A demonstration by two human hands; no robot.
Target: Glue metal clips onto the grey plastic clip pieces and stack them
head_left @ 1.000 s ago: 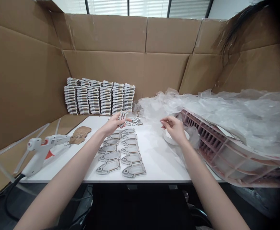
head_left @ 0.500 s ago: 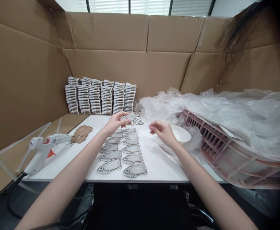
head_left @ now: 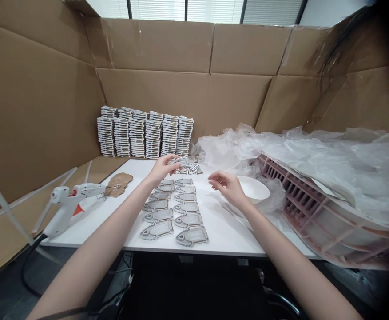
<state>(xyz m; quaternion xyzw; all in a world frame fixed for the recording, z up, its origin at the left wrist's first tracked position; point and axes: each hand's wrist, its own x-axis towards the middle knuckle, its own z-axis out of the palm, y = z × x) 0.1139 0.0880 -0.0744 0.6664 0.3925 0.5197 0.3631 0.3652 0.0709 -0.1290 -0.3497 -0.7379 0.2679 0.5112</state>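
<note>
My left hand (head_left: 163,168) is raised over the far end of the table and pinches a small flat grey cut-out piece (head_left: 177,161) between thumb and fingers. My right hand (head_left: 226,184) hovers a little to the right, fingers curled in a pinch; what is between them I cannot make out. Below both hands two rows of grey arch-shaped flat pieces (head_left: 174,212) lie on the white table (head_left: 221,231). A white bowl (head_left: 253,189) stands just right of my right hand. A few loose pieces (head_left: 191,169) lie beyond the rows.
Several tall stacks of the same pieces (head_left: 144,132) stand against the cardboard back wall. A white glue gun (head_left: 68,204) with its cord lies at the left, next to a brown cardboard scrap (head_left: 118,184). A pink crate (head_left: 317,213) under crumpled clear plastic (head_left: 314,151) fills the right.
My right hand left the bowl and moved left toward my left hand. The piece in my left hand tipped from upright to nearly flat. The view shifted slightly.
</note>
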